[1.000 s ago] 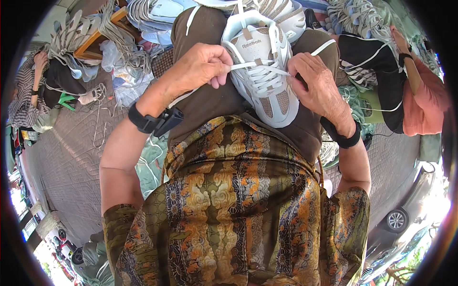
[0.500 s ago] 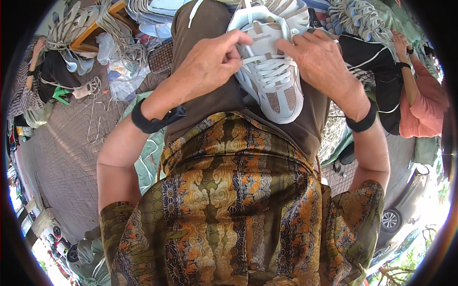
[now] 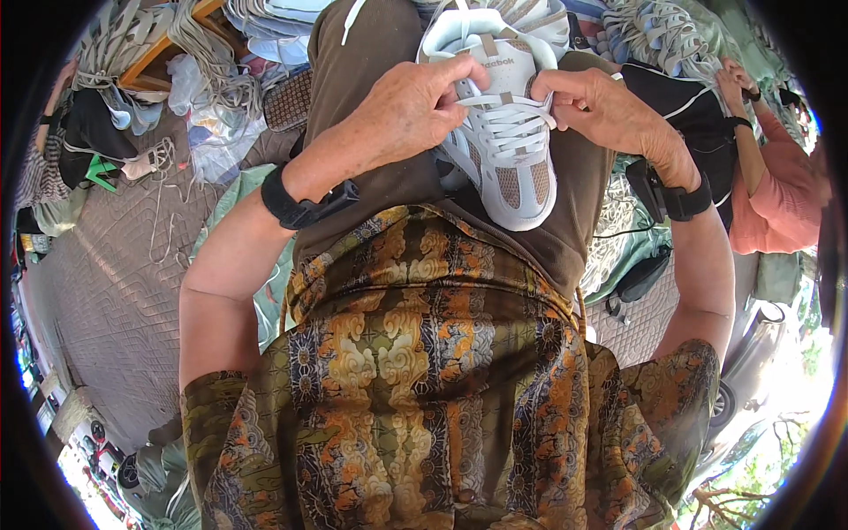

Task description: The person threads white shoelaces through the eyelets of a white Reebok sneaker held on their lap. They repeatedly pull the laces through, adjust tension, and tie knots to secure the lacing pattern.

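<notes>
Both hands have closed in on the upper lacing since the earlier view. Left hand and right hand each pinch the white lace of a grey-white sneaker resting toe-down on the person's lap. Judged light, soft-sided, with a stiffer sole; best steadied at the collar, with the limp lace held near the eyelets.

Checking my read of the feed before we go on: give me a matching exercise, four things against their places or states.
1 sneaker
2 left hand
3 right hand
4 pile of laces

A far left, on the ground
B on the lap, toe toward the wearer
C pinching the lace on the sneaker's right
D pinching the lace near the tongue

Pairs: 1-B, 2-D, 3-C, 4-A
</notes>
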Action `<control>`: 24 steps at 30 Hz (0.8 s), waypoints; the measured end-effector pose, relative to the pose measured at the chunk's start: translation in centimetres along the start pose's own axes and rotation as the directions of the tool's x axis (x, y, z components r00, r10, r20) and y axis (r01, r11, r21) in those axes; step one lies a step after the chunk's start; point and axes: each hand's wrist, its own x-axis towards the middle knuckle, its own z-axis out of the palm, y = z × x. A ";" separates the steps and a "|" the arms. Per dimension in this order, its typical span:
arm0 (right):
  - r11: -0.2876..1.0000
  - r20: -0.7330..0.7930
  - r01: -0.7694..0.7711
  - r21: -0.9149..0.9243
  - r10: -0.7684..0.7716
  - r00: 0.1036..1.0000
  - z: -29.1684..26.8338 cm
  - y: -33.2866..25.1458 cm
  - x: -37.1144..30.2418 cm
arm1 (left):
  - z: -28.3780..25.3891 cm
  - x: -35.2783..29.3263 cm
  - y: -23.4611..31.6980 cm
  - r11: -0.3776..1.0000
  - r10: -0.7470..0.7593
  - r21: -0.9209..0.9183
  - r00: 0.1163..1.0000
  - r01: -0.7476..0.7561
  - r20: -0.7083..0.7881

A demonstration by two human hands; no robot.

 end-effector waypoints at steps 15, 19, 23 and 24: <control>0.963 0.095 -0.056 -0.263 0.084 0.992 -2.0 -1.1 2.1 | 0.0 0.5 0.6 1.000 -0.023 -0.019 1.000 0.023 0.013; 0.929 0.233 -0.120 -0.351 0.210 0.949 -2.4 -2.1 3.7 | 0.2 0.3 0.0 1.000 0.010 -0.009 1.000 -0.010 -0.003; 0.921 0.367 0.164 -0.354 -0.024 0.930 -2.8 -0.4 4.2 | 0.2 0.3 0.2 1.000 -0.001 -0.005 1.000 0.001 0.012; 0.921 0.380 0.199 -0.334 -0.062 0.923 -2.8 0.3 4.0 | 0.4 0.4 -0.1 1.000 0.026 0.006 1.000 -0.026 0.002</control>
